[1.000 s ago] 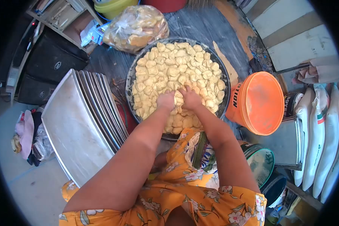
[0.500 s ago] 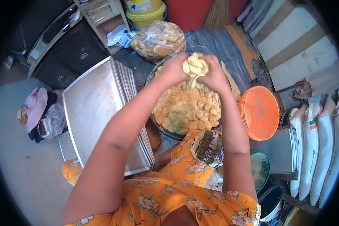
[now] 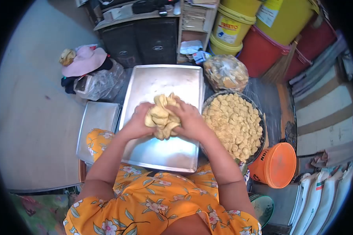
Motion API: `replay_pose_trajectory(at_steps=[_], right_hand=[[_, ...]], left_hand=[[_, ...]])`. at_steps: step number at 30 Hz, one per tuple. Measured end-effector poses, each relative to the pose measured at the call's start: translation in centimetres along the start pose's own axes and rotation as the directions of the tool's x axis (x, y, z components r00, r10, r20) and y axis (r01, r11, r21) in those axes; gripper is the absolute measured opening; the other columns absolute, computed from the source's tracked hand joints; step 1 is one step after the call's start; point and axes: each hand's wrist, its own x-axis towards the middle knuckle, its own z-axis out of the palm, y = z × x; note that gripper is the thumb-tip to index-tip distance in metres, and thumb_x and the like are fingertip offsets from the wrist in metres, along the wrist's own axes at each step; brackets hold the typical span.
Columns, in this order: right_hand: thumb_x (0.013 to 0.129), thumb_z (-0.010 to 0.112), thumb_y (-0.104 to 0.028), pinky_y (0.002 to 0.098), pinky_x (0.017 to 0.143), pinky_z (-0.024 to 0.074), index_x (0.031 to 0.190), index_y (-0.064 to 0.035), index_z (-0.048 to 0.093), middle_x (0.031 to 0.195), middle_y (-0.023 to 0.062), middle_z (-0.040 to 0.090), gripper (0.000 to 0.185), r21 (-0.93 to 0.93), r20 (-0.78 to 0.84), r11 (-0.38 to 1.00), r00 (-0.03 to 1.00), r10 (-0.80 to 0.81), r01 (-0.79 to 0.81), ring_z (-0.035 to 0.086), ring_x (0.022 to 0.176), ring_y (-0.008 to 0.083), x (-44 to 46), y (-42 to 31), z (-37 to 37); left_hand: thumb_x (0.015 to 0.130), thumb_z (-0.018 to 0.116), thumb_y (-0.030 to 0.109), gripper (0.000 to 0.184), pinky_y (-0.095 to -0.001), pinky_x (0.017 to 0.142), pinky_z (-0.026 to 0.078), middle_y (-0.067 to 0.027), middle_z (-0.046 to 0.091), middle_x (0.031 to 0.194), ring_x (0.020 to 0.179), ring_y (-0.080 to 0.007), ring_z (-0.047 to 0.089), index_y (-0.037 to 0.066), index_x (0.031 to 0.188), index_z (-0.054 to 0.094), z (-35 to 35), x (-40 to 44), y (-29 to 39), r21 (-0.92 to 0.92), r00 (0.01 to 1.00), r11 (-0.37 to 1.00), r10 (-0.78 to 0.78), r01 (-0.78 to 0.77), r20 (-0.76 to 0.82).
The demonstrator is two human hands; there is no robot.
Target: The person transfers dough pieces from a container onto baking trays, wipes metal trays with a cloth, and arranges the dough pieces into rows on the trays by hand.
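Observation:
A clump of pale yellow dough pieces (image 3: 162, 117) is held between my two hands above a metal tray (image 3: 161, 152). My left hand (image 3: 139, 121) grips its left side and my right hand (image 3: 188, 119) its right side, fingers wrapped round the dough. The tray lies on top of a stack of similar trays, in front of me. To the right, a wide round dark basin (image 3: 264, 131) holds many rounded dough pieces (image 3: 235, 125) pressed close together.
An orange bucket (image 3: 280, 166) stands right of the basin. Behind are a clear plastic bag (image 3: 225, 72), yellow buckets (image 3: 229, 29) and a broom (image 3: 280, 62). More trays (image 3: 96, 125), a pink hat (image 3: 84, 62) and a plastic bag (image 3: 100, 84) are at left; white sacks (image 3: 317, 199) at right.
My hands were pressed into the dough in the basin, then lifted a clump out of it. They now hold that clump over the top tray, and the view has turned left.

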Motion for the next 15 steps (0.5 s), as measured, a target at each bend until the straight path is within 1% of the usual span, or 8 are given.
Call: replay_pose_trajectory(at_steps=[1,5,6,10,12,13,14,15], right_hand=[[0.06,0.076,-0.02,0.047,0.111,0.0313,0.134,-0.0223,0.052,0.145,0.0181,0.036,0.078,-0.033,-0.005,0.999,1.0,0.015,-0.015,0.042,0.129,0.0417,0.1,-0.2,1.9],[0.062,0.074,-0.016,0.0441,0.115,0.0247,0.138,-0.023,0.049,0.15,0.0165,0.032,0.08,-0.068,0.043,0.997,0.999,0.031,-0.028,0.031,0.137,0.04,0.5,-1.1,3.5],[0.063,0.074,-0.014,0.0433,0.116,0.0236,0.138,-0.023,0.049,0.15,0.0162,0.032,0.08,-0.041,0.08,0.999,0.996,0.035,-0.031,0.029,0.138,0.0397,0.0,-1.2,3.2],[0.067,0.07,-0.008,0.0419,0.114,0.0259,0.139,-0.014,0.047,0.151,0.0189,0.03,0.076,0.529,0.137,0.848,0.989,-0.053,-0.027,0.027,0.14,0.0394,0.7,1.2,1.0],[0.073,0.07,-0.012,0.0404,0.113,0.0279,0.141,-0.0096,0.044,0.149,0.0208,0.032,0.073,0.321,-0.026,0.945,0.996,0.08,-0.067,0.029,0.139,0.0379,1.7,2.1,0.7],[0.076,0.071,-0.014,0.0397,0.112,0.0289,0.142,-0.0074,0.042,0.149,0.0217,0.033,0.072,0.214,-0.118,0.971,0.984,0.132,-0.104,0.03,0.139,0.0371,2.0,2.7,0.9],[0.078,0.071,-0.017,0.0386,0.111,0.03,0.143,-0.0063,0.04,0.147,0.0218,0.035,0.072,0.058,-0.271,0.969,0.93,0.248,-0.241,0.033,0.138,0.0356,1.9,3.7,1.8],[0.081,0.071,-0.02,0.0374,0.111,0.0311,0.144,-0.0053,0.037,0.146,0.0218,0.037,0.073,-0.078,-0.428,0.924,0.85,0.308,-0.374,0.036,0.136,0.0341,2.5,5.3,3.1]], left_hand=[[0.064,0.083,0.033,0.095,-0.0495,0.112,0.019,-0.0179,0.031,0.143,0.138,-0.0354,0.025,0.009,0.14,0.033,1.4,-1.3,-1.8,0.316,0.986,0.94,-0.154,0.124,0.07],[0.063,0.083,0.042,0.101,-0.0524,0.113,0.013,-0.0186,0.026,0.148,0.143,-0.0391,0.014,0.009,0.143,0.031,0.6,-3.0,-3.6,0.105,0.997,0.992,-0.067,0.063,0.035],[0.067,0.081,0.038,0.089,-0.0516,0.113,0.015,-0.0186,0.032,0.145,0.142,-0.0371,0.019,0.009,0.14,0.039,0.5,-3.4,-3.2,0.053,1.0,0.999,-0.01,0.01,-0.01],[0.078,0.075,0.03,0.064,-0.0413,0.113,0.027,-0.017,0.038,0.144,0.139,-0.0296,0.032,0.007,0.133,0.05,0.0,-2.2,-7.0,-0.642,1.0,0.766,0.005,-0.02,-0.025],[0.081,0.073,0.033,0.071,-0.0398,0.111,0.03,-0.0156,0.04,0.144,0.138,-0.0267,0.034,0.005,0.139,0.042,-0.4,-1.7,-8.7,-0.063,0.96,0.996,-0.071,0.056,-0.27],[0.082,0.072,0.034,0.074,-0.0391,0.11,0.032,-0.0148,0.04,0.144,0.138,-0.0253,0.034,0.004,0.142,0.039,-1.0,-1.1,-9.4,0.244,0.92,0.959,-0.041,0.146,-0.389],[0.087,0.067,0.037,0.073,-0.0378,0.109,0.033,-0.015,0.04,0.145,0.136,-0.0252,0.037,0.004,0.144,0.036,-1.1,0.5,-12.4,-0.185,0.877,0.952,-0.298,0.244,-0.377],[0.091,0.061,0.041,0.071,-0.0365,0.108,0.035,-0.0151,0.04,0.146,0.134,-0.0252,0.04,0.004,0.146,0.034,-1.2,2.1,-15.1,-0.571,0.803,0.76,-0.531,0.311,-0.27]])
